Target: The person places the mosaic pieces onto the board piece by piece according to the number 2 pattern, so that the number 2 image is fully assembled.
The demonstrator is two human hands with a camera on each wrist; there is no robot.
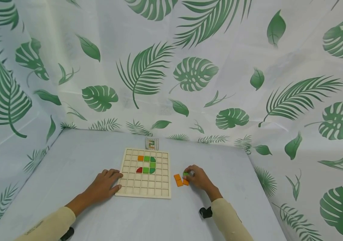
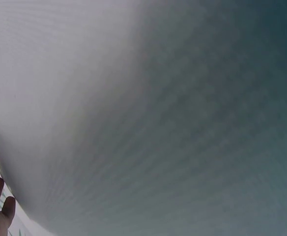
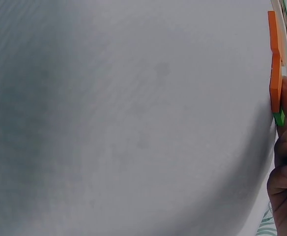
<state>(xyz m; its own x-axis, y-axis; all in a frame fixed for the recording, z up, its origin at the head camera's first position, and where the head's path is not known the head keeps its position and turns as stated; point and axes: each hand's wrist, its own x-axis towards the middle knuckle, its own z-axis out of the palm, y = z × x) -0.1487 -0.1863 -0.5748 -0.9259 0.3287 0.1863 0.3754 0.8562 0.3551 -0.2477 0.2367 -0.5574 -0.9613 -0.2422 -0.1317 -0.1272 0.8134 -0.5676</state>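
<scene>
A square cream grid board [image 1: 129,187] lies on the table. On it, an orange tile [image 1: 140,158], several green tiles [image 1: 152,165] and a red piece [image 1: 139,170] with a rounded corner form an open loop. At the board's left edge rests my left hand [image 1: 105,184], its fingers and thumb touching the rim. Right of the board my right hand [image 1: 200,179] pinches a green tile [image 1: 185,174]. Beside those fingers lie orange tiles [image 1: 178,180]. In the right wrist view, the green tile [image 3: 279,118] shows only partly, behind an orange tile [image 3: 276,83].
A small printed pattern card [image 1: 151,144] lies behind the board. The pale table [image 1: 81,147] meets leaf-printed sheets [image 1: 147,73] at the back and sides. A black object [image 1: 206,212] sits by the right sleeve, another [image 1: 67,233] by the left.
</scene>
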